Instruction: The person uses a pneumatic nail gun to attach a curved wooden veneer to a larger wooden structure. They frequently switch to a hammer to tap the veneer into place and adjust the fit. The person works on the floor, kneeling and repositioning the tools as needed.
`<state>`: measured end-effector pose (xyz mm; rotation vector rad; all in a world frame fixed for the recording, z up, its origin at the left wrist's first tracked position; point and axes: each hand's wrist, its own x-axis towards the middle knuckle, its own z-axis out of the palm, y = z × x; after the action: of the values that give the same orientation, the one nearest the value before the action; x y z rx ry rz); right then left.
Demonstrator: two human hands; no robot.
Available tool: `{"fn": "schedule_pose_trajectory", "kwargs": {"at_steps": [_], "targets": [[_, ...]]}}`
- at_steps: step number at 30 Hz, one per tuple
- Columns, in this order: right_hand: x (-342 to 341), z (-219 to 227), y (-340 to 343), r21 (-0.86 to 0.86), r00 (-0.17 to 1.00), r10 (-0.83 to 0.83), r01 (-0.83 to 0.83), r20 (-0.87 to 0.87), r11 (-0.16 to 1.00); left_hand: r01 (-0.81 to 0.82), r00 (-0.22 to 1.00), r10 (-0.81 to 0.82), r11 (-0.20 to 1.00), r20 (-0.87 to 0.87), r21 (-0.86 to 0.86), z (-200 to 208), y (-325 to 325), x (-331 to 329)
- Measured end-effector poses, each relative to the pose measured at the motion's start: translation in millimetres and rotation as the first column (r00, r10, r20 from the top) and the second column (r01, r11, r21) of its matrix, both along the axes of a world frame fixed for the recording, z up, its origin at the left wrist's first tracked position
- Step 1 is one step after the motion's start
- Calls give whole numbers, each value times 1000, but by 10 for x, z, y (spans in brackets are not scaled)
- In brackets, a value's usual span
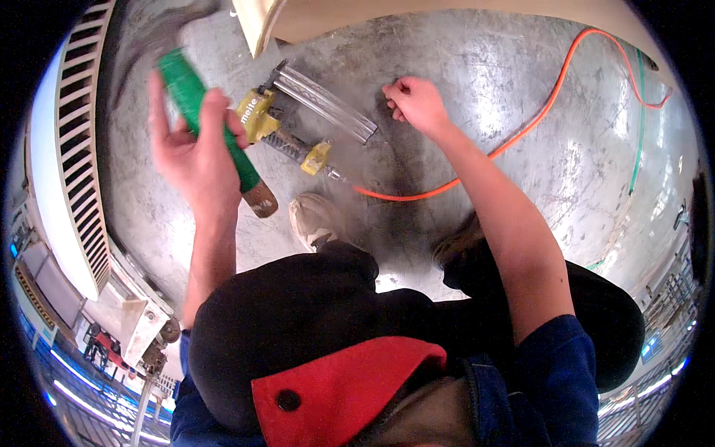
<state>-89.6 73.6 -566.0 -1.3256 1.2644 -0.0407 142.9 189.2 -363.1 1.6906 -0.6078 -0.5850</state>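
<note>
In my left hand (195, 153) is a thick stick wrapped in green (205, 112), with a bare brown wooden lower end. It tilts up to the left, and its upper end is slightly blurred. Just right of it, a yellow pneumatic nail gun (257, 115) lies on the concrete floor, its long silver magazine pointing away to the right. My right hand (417, 103) hovers beyond the magazine's end, fingers curled together in a pinch. Whatever those fingers hold, if anything, is too small or hidden to make out.
An orange air hose (514, 141) runs from the nail gun across the floor to the far right. A slatted pale frame (80, 149) stands along the left. Tan panels (447, 18) edge the far side. My shoe (313, 220) is close to the nail gun.
</note>
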Motion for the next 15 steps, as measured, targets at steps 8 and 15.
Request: {"fn": "schedule_pose_trajectory", "kwargs": {"at_steps": [8, 15], "targets": [[2, -20, 7, 5, 1000, -2, 2, -16, 1000, 184, 981, -189, 977, 41, 108, 125, -32, 60], [66, 182, -24, -102, 989, 116, -125, -94, 987, 132, 982, -138, 990, 129, 56, 238, -173, -227]]}}
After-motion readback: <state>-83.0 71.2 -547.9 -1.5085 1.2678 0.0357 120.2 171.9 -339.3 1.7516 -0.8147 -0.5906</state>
